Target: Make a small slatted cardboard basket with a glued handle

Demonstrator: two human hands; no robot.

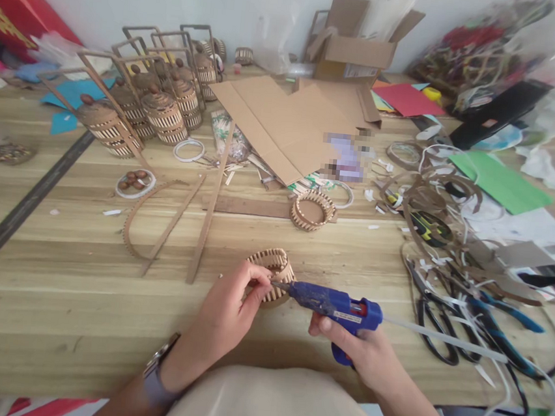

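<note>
My right hand (366,354) grips a blue hot glue gun (330,301) by its handle, with a white glue stick (442,336) poking out of the back. The nozzle points left, right by the fingertips of my left hand (233,305). Those fingers are pinched together; what they hold is too small to make out. Just behind them a round slatted ring of light and dark strips (272,266) rests on the table, partly hidden by my left hand. A second slatted ring with a brown base (312,210) sits farther back.
Several lidded slatted jars (166,115) with tall handles stand at the back left. Wooden strips (207,221) and a ring of brown beads (135,182) lie nearer. Cardboard sheets (276,123) cover the back middle. Scissors (437,328), blue-handled pliers (501,328) and cords clutter the right.
</note>
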